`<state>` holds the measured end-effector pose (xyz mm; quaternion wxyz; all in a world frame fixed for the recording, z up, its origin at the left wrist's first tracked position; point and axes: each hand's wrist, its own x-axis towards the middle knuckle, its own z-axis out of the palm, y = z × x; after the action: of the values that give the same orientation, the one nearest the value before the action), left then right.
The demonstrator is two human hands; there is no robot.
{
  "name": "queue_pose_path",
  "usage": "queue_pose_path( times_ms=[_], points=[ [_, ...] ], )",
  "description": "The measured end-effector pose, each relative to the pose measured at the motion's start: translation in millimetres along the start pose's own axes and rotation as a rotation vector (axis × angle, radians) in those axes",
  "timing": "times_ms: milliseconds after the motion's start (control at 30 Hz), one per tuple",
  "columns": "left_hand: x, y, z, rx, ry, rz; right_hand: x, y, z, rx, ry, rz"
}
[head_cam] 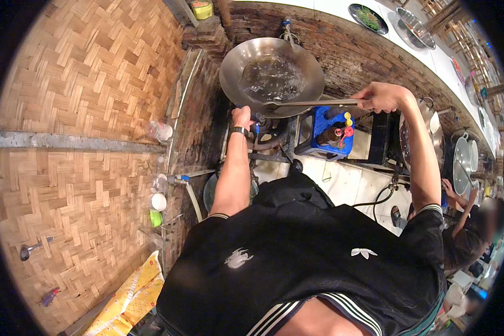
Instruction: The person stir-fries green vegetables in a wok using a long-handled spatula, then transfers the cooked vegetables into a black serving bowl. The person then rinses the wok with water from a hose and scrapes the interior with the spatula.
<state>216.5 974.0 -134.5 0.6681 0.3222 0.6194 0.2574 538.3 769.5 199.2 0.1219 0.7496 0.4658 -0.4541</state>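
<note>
A large metal wok (235, 80) with bubbling liquid rests over a burner. My left hand (242, 116), with a dark wristband, is at the wok's near left rim; its fingers are partly hidden, so I cannot tell whether it grips the rim or the burner's blue-marked valve below. In my right hand (380, 97) is the long handle of a cooking utensil (315, 103), held almost level over the wok's near rim. The utensil's dark head lies inside the wok near the liquid's edge.
A blue plastic stool (322, 122) with bottles stands right of the burner. Further right is another wok (424, 109). A white tiled counter (319, 5) holding a plate of greens (367, 17) and a metal bowl (416, 27) runs behind. At right, another person (466, 239) works by a pan.
</note>
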Motion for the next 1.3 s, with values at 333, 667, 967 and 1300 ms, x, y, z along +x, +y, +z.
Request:
queue_pose_path(
  times_ms=[333,667,967,1300],
  points=[
    [-14,2,1,0.062,-0.015,-0.007,151,-29,125,-0.252,0.715,-0.016],
    [-11,6,-1,0.050,-0.026,-0.022,135,-12,99,0.030,0.410,-0.497],
    [14,-17,-9,0.062,0.026,0.000,46,8,32,-0.438,0.374,-0.110],
    [-3,-11,-9,0.079,-0.044,-0.031,166,-56,143,0.055,0.676,-0.137]
  ],
)
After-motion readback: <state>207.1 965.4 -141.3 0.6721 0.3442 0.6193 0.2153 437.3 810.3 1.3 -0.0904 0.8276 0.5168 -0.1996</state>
